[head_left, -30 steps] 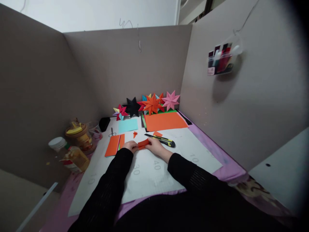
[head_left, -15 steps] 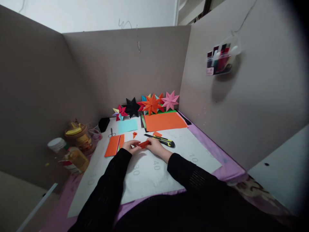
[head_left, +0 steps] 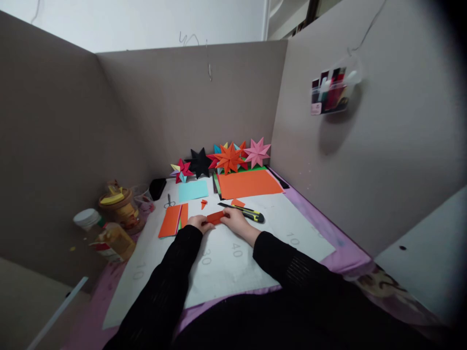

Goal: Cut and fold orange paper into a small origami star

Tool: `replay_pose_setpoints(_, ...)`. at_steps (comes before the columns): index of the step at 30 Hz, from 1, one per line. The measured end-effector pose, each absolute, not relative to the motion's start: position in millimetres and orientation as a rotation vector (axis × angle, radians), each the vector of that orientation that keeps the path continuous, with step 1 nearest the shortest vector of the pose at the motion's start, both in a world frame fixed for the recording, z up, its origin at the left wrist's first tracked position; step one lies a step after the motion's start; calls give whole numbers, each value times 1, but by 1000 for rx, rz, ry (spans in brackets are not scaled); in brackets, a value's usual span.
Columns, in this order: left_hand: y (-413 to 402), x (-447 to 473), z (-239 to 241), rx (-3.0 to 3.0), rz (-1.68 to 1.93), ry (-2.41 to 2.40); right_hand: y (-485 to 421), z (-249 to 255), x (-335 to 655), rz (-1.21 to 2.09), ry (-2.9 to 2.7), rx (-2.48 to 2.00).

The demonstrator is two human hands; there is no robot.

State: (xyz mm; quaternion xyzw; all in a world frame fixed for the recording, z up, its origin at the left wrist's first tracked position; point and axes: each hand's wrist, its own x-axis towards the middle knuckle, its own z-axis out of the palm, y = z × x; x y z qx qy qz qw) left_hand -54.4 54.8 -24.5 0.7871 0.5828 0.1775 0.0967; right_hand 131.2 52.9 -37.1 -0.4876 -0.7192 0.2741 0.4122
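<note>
Both my hands meet over a small folded orange paper piece (head_left: 215, 217) on the white cutting mat (head_left: 226, 257). My left hand (head_left: 199, 223) pinches its left end, fingers closed. My right hand (head_left: 235, 219) grips its right end, fingers curled on it. A yellow and black utility knife (head_left: 243, 211) lies just beyond my right hand. A stack of orange paper squares (head_left: 170, 219) lies left of my left hand. Small orange scraps (head_left: 204, 202) sit just behind the piece.
Folded paper stars (head_left: 228, 157) stand along the back wall, with a large orange sheet (head_left: 249, 183) and a light blue sheet (head_left: 192, 189) before them. Jars and a bottle (head_left: 111, 228) crowd the left edge. Small scissors (head_left: 169, 200) lie near. Cardboard walls enclose three sides.
The orange piece has been turned and pressed between my hands; my hands stayed in the same spot on the mat.
</note>
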Motion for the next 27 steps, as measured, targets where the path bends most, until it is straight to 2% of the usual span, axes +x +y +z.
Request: replay_pose_setpoints(27,51,-46,-23,2405,349,1792,37,-42,125,637,-1809,-1120)
